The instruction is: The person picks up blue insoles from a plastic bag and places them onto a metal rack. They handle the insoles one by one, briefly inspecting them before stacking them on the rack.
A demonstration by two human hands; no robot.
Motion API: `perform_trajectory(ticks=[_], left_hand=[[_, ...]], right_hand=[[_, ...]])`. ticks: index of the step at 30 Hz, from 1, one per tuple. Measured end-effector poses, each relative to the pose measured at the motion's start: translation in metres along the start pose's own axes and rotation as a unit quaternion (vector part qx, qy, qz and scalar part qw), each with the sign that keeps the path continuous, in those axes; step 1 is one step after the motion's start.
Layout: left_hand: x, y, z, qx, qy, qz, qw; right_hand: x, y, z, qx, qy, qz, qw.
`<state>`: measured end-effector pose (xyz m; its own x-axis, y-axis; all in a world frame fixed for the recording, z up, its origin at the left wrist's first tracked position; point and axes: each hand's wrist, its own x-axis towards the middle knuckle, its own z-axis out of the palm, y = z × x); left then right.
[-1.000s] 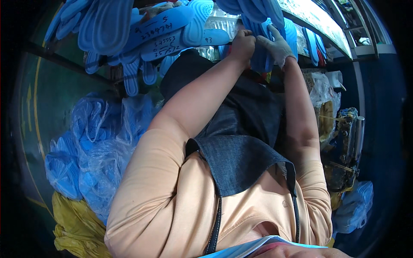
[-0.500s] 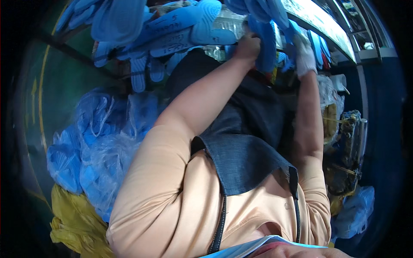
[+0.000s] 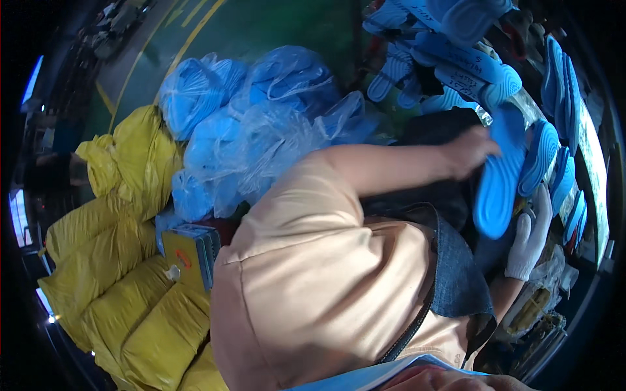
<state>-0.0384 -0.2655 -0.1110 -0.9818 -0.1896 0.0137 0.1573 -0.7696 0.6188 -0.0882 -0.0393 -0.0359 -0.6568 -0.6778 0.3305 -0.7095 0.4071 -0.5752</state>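
Observation:
Bare, my left hand [image 3: 471, 154] is slightly blurred, with its curled fingers closed at the edge of a blue shoe insole [image 3: 501, 179]. The insole stands lengthwise in front of my apron, its rounded end toward me. My right hand [image 3: 531, 234] wears a white glove; its fingers are stretched out and apart, just below the blue insoles [image 3: 540, 158] at the edge of the lit work surface. I see nothing in that glove. Other blue insoles with handwriting [image 3: 471, 62] lie in an overlapping heap beyond my left hand.
Clear bags of blue insoles [image 3: 261, 124] are piled at the left on the green floor [image 3: 261, 26]. Stuffed yellow sacks [image 3: 124, 274] lie nearer, with a yellow box [image 3: 189, 257] beside them. The bright work surface [image 3: 592, 176] runs along the right.
My view has swung left, bringing the yellow sacks and box into sight. My left hand has drawn the insole closer to me. The gloved hand has come back from among the insoles.

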Motion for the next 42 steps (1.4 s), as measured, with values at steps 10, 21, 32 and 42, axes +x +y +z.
perform_trajectory(ticks=[10,21,32,42], left_hand=[[-0.153,0.167,-0.258,0.143,0.439,0.223,0.858],[-0.004,0.052,-0.054,0.504,0.059,0.131,0.852],[0.168,-0.131,0.117,0.887,-0.077,0.094,0.445],[0.198,-0.091,0.077,0.772,-0.007,0.033,0.634]], right_hand=[[-0.028,-0.013,-0.011,0.022,-0.041,0.062,0.997],[-0.077,-0.001,-0.054,0.010,0.059,0.127,0.990],[-0.153,-0.005,-0.109,0.027,0.145,0.182,0.972],[-0.193,-0.007,-0.128,0.087,0.210,0.240,0.944]])
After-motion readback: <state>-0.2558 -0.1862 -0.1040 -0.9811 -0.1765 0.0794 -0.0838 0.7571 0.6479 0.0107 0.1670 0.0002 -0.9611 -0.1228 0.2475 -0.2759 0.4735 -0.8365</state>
